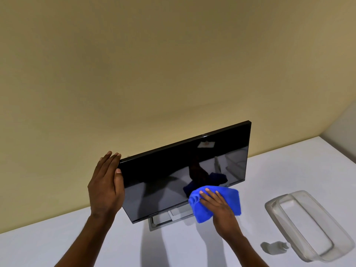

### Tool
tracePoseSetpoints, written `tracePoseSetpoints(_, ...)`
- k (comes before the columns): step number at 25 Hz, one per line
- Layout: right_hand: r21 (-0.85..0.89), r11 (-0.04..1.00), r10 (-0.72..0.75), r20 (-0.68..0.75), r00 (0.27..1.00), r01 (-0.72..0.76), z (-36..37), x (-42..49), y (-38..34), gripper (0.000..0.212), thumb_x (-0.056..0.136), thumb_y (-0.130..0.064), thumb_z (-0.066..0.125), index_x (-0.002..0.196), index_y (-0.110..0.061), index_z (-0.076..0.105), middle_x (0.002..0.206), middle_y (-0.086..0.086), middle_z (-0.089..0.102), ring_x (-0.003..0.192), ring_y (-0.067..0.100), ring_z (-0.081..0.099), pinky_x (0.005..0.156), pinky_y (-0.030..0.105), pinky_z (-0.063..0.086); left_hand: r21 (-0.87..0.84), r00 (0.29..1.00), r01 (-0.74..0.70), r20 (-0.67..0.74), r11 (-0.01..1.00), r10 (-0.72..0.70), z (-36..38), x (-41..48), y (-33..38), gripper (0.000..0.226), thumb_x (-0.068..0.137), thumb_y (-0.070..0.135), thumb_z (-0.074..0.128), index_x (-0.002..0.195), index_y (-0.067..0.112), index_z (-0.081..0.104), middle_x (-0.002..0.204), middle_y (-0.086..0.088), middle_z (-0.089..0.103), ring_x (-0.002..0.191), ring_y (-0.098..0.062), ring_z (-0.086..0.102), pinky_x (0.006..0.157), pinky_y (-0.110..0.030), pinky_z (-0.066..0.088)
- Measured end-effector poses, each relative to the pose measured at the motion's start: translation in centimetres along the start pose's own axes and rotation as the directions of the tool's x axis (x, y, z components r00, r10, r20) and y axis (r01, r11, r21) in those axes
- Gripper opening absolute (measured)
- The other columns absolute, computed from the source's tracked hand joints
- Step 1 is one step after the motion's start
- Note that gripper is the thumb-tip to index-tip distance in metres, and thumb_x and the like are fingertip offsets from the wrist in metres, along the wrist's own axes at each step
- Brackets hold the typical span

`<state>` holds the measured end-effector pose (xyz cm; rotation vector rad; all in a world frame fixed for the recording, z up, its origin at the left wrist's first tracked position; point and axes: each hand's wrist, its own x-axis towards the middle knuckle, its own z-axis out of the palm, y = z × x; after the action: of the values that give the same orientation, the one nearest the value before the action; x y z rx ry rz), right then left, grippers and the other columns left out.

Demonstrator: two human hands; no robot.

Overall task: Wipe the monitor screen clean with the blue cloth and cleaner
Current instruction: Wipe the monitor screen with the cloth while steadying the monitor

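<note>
Black monitor point(173, 176), blue cloth point(215, 204), white table point(289, 170), tan wall point(154, 64), perhaps clear tray point(306, 226).

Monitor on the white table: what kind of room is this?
Probably a plain home or office desk corner: the monitor stands on a white table against a bare yellowish wall, a clear plastic tub beside it.

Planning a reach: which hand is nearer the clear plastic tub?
Right hand: presses the blue cloth, left of the tub; left hand rests on the far monitor edge.
</note>
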<state>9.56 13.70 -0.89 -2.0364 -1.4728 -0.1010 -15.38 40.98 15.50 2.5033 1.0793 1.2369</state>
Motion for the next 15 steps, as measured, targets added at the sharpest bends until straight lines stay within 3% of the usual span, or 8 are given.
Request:
tracePoseSetpoints(1,0.175,0.955,0.257,-0.078,0.963,-0.24,-0.3,-0.7,-0.2,0.068,0.084,0.027,0.047,0.14,-0.007,0.065,0.153,0.005,0.056,0.147,0.022,0.046,0.125,0.038,0.027,0.001,1.0,0.005,0.003,1.0,-0.005,-0.1,0.0,0.1,0.048,0.103,0.022,0.035,0.139,0.008,0.065,0.145,-0.005,0.065,0.148,-0.019,0.048,0.121,-0.042,0.04)
tracePoseSetpoints(2,0.361,0.803,0.542,-0.111,0.833,-0.475,-0.5,-1.2,-0.4,0.066,0.088,0.029,0.047,0.143,-0.005,0.061,0.154,0.007,0.055,0.147,0.022,0.046,0.126,0.037,0.03,0.003,1.0,0.011,0.005,1.0,-0.011,-0.1,0.0,0.1,0.048,0.103,0.022,0.035,0.139,0.008,0.065,0.145,-0.005,0.065,0.148,-0.019,0.048,0.121,-0.042,0.04)
tracePoseSetpoints(3,0.536,0.567,0.787,-0.131,0.602,-0.625,-0.7,-1.2,-0.7,0.063,0.092,0.026,0.046,0.145,-0.006,0.059,0.15,0.009,0.058,0.142,0.026,0.051,0.122,0.039,0.037,0.005,1.0,0.016,0.007,1.0,-0.016,-0.1,0.0,0.2,0.049,0.103,0.022,0.035,0.139,0.008,0.065,0.145,-0.005,0.065,0.148,-0.02,0.048,0.122,-0.042,0.039)
tracePoseSetpoints(5,0.79,0.124,0.989,-0.051,0.138,-0.6,-1.7,-0.2,-0.9,0.049,0.098,0.015,0.041,0.133,-0.013,0.06,0.122,0.014,0.067,0.112,0.035,0.064,0.103,0.047,0.048,0.004,1.0,0.022,0.011,1.0,-0.022,-0.2,-0.1,0.3,0.049,0.103,0.022,0.036,0.139,0.008,0.066,0.145,-0.006,0.064,0.148,-0.021,0.048,0.122,-0.041,0.038)
tracePoseSetpoints(6,0.872,-0.022,0.999,0.039,0.025,-0.489,-2.2,0.9,-1.0,0.038,0.101,0.008,0.04,0.122,-0.018,0.058,0.106,0.01,0.063,0.094,0.031,0.063,0.095,0.045,0.047,0.005,1.0,0.022,0.014,1.0,-0.022,-0.2,0.0,0.3,0.049,0.103,0.022,0.036,0.139,0.007,0.066,0.145,-0.006,0.064,0.147,-0.021,0.049,0.122,-0.042,0.039)
tracePoseSetpoints(9,0.922,-0.352,0.929,0.366,0.062,-0.164,-3.8,5.5,-2.0,0.013,0.112,-0.025,0.045,0.121,-0.02,0.054,0.105,0.006,0.055,0.086,0.021,0.056,0.097,0.044,0.042,0.013,1.0,0.017,0.019,1.0,-0.017,-0.3,0.0,0.3,0.05,0.102,0.022,0.035,0.138,0.006,0.066,0.145,-0.008,0.065,0.147,-0.023,0.049,0.121,-0.045,0.039)
tracePoseSetpoints(11,0.908,-0.367,0.914,0.392,0.101,-0.203,-4.8,8.6,-3.2,0.026,0.11,-0.015,0.045,0.136,-0.018,0.049,0.115,0.008,0.051,0.099,0.028,0.055,0.096,0.046,0.043,0.015,1.0,0.014,0.024,1.0,-0.014,-0.4,0.0,0.2,0.05,0.102,0.022,0.035,0.138,0.006,0.066,0.145,-0.008,0.065,0.147,-0.022,0.049,0.122,-0.045,0.038)
tracePoseSetpoints(15,0.944,-0.299,0.944,0.314,0.103,-0.137,-7.7,13.4,-5.5,0.02,0.108,-0.007,0.042,0.109,-0.024,0.054,0.103,0.008,0.052,0.079,0.02,0.055,0.095,0.039,0.044,0.019,0.999,0.005,0.049,1.0,-0.006,-0.7,0.0,0.2,0.051,0.102,0.023,0.034,0.139,0.006,0.065,0.146,-0.008,0.064,0.147,-0.023,0.049,0.123,-0.045,0.037)
